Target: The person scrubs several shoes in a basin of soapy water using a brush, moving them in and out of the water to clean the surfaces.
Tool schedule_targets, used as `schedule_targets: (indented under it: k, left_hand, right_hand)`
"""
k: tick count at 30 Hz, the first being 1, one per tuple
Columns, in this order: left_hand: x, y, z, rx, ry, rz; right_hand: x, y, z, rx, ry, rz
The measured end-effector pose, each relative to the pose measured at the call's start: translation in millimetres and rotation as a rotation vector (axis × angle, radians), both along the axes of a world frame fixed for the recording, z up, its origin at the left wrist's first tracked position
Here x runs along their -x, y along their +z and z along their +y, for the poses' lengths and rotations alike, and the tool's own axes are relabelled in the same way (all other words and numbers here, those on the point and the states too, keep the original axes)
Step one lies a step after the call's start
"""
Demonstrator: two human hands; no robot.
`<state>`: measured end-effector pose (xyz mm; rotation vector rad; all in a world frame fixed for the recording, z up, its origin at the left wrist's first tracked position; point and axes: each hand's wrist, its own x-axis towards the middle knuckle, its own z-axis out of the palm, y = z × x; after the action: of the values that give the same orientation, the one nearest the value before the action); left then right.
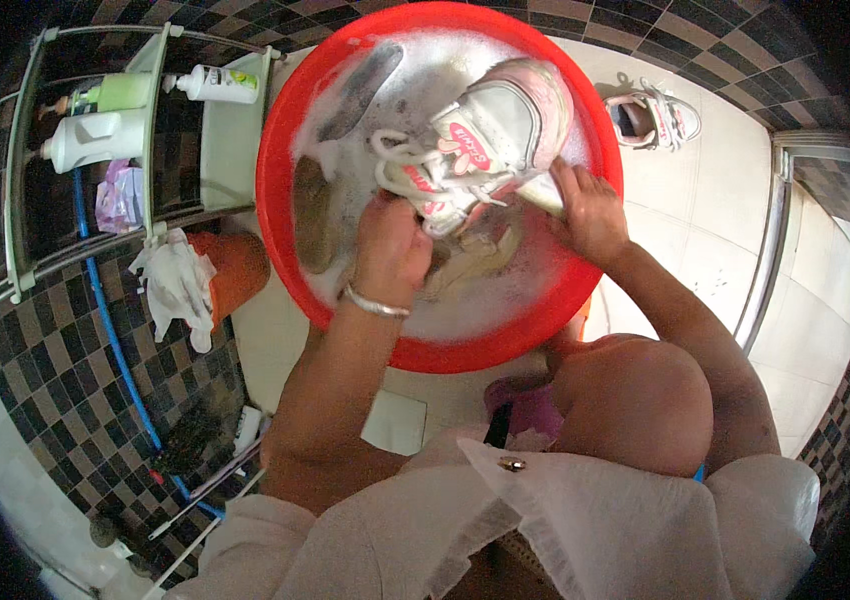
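Red basin sitting on tiled floor, holding soapy water, dark insoles and pink-white sneaker. Left hand, bangle on wrist, clenching sneaker's toe end, sneaker rising just beyond it. Right hand gripping sneaker's heel side at basin's right. Second sneaker lying outside basin. Shelf rack carrying bottles.
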<state>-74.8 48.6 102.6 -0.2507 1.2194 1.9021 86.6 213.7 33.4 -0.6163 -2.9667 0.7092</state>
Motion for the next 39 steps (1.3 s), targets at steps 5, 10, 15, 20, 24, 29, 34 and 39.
schedule_targets:
  k: [5,10,15,20,24,29,34,39]
  left_hand:
    - [-39.8,44.2,-6.0,-0.041,0.114,-0.182]
    - [-54.2,-23.8,-42.2,-0.081,0.233,-0.301]
    - [-52.0,-81.1,-30.8,-0.226,0.316,-0.457]
    - [-33.8,-102.6,-49.0,-0.444,0.186,-0.401]
    - [-38.4,-129.8,-59.1,-0.366,0.083,-0.297]
    - [-17.7,-133.4,-44.5,-0.579,0.026,-0.531]
    - [-19.3,-96.2,-31.3,-0.721,0.087,-0.476]
    - [-18.7,-103.2,-35.3,-0.188,0.119,-0.408]
  right_hand:
    - [40.5,-43.2,-4.6,0.303,-0.259,-0.099]
    - [61.3,-71.9,-18.3,-0.099,0.076,-0.377]
    - [71.2,-89.5,15.2,0.187,0.049,-0.459]
    - [36.4,-26.5,-61.6,0.257,0.292,0.177]
    - [64.4,0.7,-71.2,-0.118,0.514,0.129]
    - [120.6,-3.4,-32.3,0.137,0.11,0.079]
    - [78.0,4.7,-91.6,-0.12,0.276,0.182]
    - [115.9,-0.6,-35.9,0.259,0.059,-0.024]
